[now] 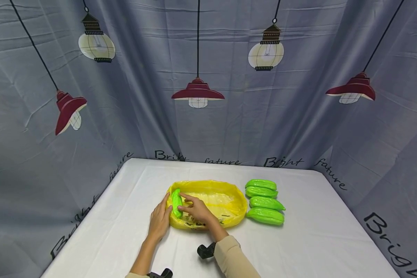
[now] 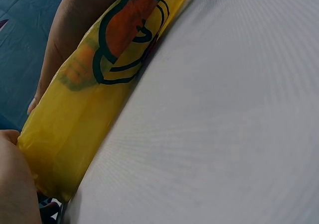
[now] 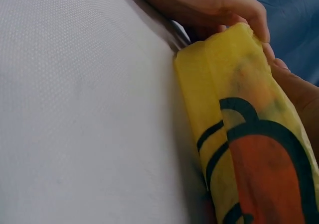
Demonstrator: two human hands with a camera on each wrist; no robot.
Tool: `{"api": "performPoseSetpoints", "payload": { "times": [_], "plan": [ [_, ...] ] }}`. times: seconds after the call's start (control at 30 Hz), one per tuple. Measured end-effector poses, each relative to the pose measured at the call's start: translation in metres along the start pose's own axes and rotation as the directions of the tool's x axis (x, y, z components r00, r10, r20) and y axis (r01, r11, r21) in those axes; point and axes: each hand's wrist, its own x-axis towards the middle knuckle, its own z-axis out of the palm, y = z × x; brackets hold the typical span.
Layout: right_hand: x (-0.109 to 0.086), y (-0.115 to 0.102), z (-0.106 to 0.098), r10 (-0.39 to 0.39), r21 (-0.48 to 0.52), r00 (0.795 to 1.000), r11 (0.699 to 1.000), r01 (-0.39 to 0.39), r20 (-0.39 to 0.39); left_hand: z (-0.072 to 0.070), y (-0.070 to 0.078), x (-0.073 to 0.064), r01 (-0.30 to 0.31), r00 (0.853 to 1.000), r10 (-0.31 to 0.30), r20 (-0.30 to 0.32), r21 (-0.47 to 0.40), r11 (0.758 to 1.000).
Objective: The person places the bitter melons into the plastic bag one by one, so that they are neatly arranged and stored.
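In the lower middle of the head view, a yellow plastic-covered container (image 1: 229,200) sits on a white tabletop (image 1: 316,231), and one bright green vegetable (image 1: 176,202) stands lengthwise inside its left end, near the wall. The left hand (image 1: 159,219) rests against the outside of that end, its fingers nearly straight and close together, with the thumb near the rim. The right hand (image 1: 196,208) reaches over the container's near side; its thumb and index finger are set apart, their tips at the vegetable's right edge, though I cannot tell how firmly they press. Right of the container, four more green vegetables (image 1: 265,202) lie in a column, the lowest nearly touching the yellow wall. Both wrist views show the container's wall with an orange and dark green print (image 3: 269,179). Beige sleeves (image 1: 234,256) and black wrist devices (image 1: 206,251) appear at the bottom of the head view, while a grey-blue curtain (image 1: 229,131) printed with lamps fills its upper part.
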Motion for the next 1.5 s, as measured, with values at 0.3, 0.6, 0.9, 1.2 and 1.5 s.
{"api": "performPoseSetpoints", "payload": {
  "times": [0.3,0.6,0.9,1.2,1.5],
  "plan": [
    [-0.015,-0.012,-0.025,-0.047,-0.075,0.999,0.996,0.048,0.014,-0.001,-0.002,-0.002,0.002,1.000,-0.002,-0.001,0.006,1.000],
    [-0.059,-0.074,-0.063,-0.139,-0.032,0.989,0.990,0.137,-0.043,0.000,-0.002,-0.007,-0.009,1.000,0.009,-0.013,-0.010,1.000],
    [-0.083,-0.079,-0.106,-0.197,-0.045,0.969,0.980,0.193,-0.146,0.003,-0.002,-0.007,-0.022,0.999,0.021,-0.031,-0.011,1.000],
    [-0.113,-0.050,-0.160,-0.160,-0.075,0.944,0.987,0.144,-0.289,0.001,-0.004,-0.005,-0.015,0.999,0.014,-0.038,-0.018,1.000],
    [-0.146,-0.008,-0.200,-0.107,-0.188,0.944,0.981,0.049,-0.311,0.001,-0.002,-0.002,-0.024,1.000,0.024,-0.019,-0.026,0.999]
  ]
}}
